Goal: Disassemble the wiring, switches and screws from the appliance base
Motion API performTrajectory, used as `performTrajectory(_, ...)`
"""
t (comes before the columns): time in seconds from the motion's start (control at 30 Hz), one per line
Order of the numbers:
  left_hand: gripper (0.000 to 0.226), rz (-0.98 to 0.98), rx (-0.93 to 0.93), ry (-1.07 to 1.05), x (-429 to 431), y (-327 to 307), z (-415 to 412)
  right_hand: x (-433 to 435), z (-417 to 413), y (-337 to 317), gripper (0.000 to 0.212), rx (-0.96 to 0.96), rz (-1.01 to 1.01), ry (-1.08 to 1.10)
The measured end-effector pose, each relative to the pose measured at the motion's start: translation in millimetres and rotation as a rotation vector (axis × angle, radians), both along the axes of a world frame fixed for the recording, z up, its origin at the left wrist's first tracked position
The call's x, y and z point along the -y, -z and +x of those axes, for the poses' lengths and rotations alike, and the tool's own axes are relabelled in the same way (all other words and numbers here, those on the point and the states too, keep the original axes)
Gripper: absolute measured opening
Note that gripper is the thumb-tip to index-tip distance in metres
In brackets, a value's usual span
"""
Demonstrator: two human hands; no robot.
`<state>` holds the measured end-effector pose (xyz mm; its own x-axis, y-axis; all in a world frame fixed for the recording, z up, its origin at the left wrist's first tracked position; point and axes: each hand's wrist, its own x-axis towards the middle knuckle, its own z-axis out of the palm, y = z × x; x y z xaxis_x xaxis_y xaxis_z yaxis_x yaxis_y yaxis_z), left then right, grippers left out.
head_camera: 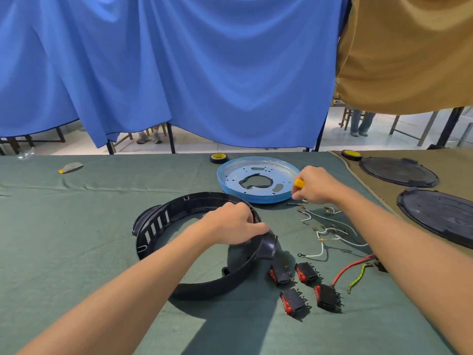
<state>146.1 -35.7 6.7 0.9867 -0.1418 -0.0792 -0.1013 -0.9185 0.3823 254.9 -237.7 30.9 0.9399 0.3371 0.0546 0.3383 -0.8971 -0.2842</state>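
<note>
gripping base ring (212,286) rim with curled left hand (235,222); clutching yellow screwdriver (299,183) in right hand (316,185) near table's (102,213) far edge, possibly pinching something small.

A black slotted plastic ring housing (158,224) sits under the left hand (235,222); a yellow tool handle (298,183) shows in the right hand (317,185), beside a pale blue round metal plate (230,175). Near the right forearm lie white wires (313,255), a red wire (350,266), a yellow-green wire (360,274) and black rocker switches with red buttons (308,273), on dark green cloth (76,226).
</note>
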Motion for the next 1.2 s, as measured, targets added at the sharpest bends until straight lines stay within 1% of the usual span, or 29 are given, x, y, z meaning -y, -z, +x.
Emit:
performTrajectory(0.07, 0.057, 0.034, 0.033, -0.028, 3.2, 0.3, 0.7, 5.1, 1.0, 5.8, 0.019, -0.032, -0.015, 0.01)
performTrajectory(0.17, 0.045, 0.024, 0.053, -0.025, 8.6, -1.2, 1.4, 0.3, -0.2, 17.7, 0.01, -0.052, -0.02, 0.004)
performTrajectory(0.33, 0.037, 0.051, 0.055, -0.004, 6.6, -1.7, -1.6, -5.4, -0.6, 27.6, 0.005, -0.071, -0.085, -0.007)
performTrajectory(0.37, 0.036, 0.056, 0.052, -0.004, 3.6, -2.0, -2.5, -4.1, -2.1, 25.5, 0.008, -0.079, -0.082, -0.004)
performTrajectory(0.43, 0.034, 0.038, 0.036, -0.004, -3.9, -2.7, -4.2, -0.2, -4.7, 16.1, 0.016, -0.081, -0.045, 0.0)
performTrajectory(0.5, 0.035, 0.001, 0.029, -0.002, -10.6, -3.6, -6.7, 2.4, -10.3, 1.3, 0.022, -0.083, 0.038, -0.003)
performTrajectory(0.57, 0.035, -0.031, 0.03, 0.004, -14.5, -4.7, -9.0, 2.5, -18.8, -15.1, 0.018, -0.078, 0.095, -0.017)
performTrajectory(0.63, 0.036, -0.047, 0.031, 0.016, -15.4, -4.9, -12.0, -0.7, -30.3, -25.8, 0.01, -0.043, 0.061, -0.102)
performTrajectory(0.73, 0.038, -0.044, 0.059, 0.022, -14.5, -3.8, -18.0, -15.5, -56.8, -31.6, 0.006, 0.022, -0.094, -0.297)
performTrajectory(0.83, 0.038, -0.051, 0.086, 0.018, -15.0, -1.0, -25.3, -28.5, -78.0, -20.5, 0.028, 0.014, -0.169, -0.416)
performTrajectory(1.0, 0.038, -0.069, 0.132, -0.029, -17.9, 8.0, -37.5, -34.7, -102.1, 4.4, 0.044, 0.014, -0.183, -0.495)
performTrajectory(1.07, 0.037, -0.085, 0.149, -0.061, -17.1, 11.4, -42.0, -36.8, -108.7, 15.1, 0.048, 0.029, -0.204, -0.516)
performTrajectory(1.13, 0.037, -0.104, 0.168, -0.108, -15.3, 13.6, -45.1, -38.2, -112.8, 25.2, 0.047, 0.042, -0.209, -0.518)
performTrajectory(1.2, 0.037, -0.096, 0.208, -0.161, -13.5, 15.8, -46.9, -37.9, -115.5, 31.0, 0.049, 0.023, -0.169, -0.485)
